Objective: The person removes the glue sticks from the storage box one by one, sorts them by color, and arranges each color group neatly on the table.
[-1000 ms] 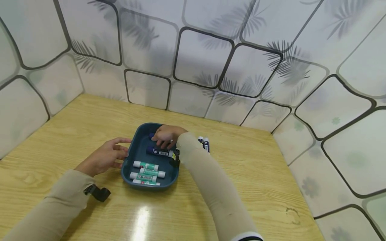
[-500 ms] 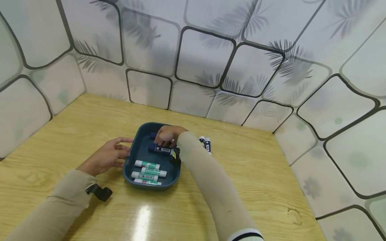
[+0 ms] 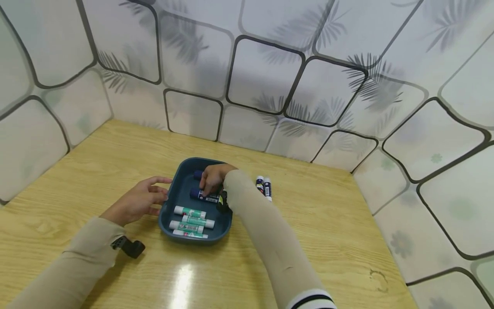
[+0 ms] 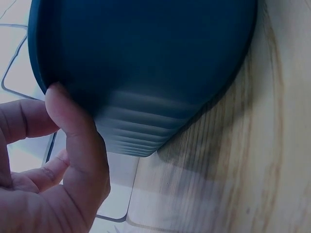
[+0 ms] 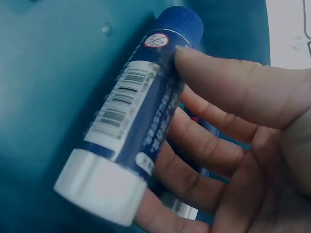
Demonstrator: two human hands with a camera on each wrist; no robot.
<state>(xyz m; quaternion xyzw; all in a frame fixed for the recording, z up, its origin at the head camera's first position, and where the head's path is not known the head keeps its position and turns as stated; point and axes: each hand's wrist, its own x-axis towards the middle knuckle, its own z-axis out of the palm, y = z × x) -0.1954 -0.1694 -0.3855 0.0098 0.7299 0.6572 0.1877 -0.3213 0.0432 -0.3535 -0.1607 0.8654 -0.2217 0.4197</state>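
In the head view a dark blue plastic bin [image 3: 175, 182] stands on the wooden table. My right hand [image 3: 213, 178] is inside its far half and holds a thick blue glue stick [image 5: 141, 92] with a white end. In the right wrist view the thumb lies along its side and the fingers curl behind it. A second blue glue stick [image 3: 198, 174] lies farther back, partly hidden by the hand. My left hand [image 3: 143, 199] rests at the bin's left side, a fingertip touching the rim in the left wrist view, fingers loosely bent.
Several thinner green-and-white glue sticks [image 3: 194, 221] lie in the near half of the bin. Two more blue glue sticks [image 3: 268, 189] lie on the table [image 3: 328, 223] right of the bin, close to the right sleeve. A patterned wall covering [image 3: 247, 124] rises behind the table.
My right hand has lowered over the nearer blue glue stick, its fingers now closing on it. The left hand has stayed at the rim. The whole scene has shifted slightly right in view.
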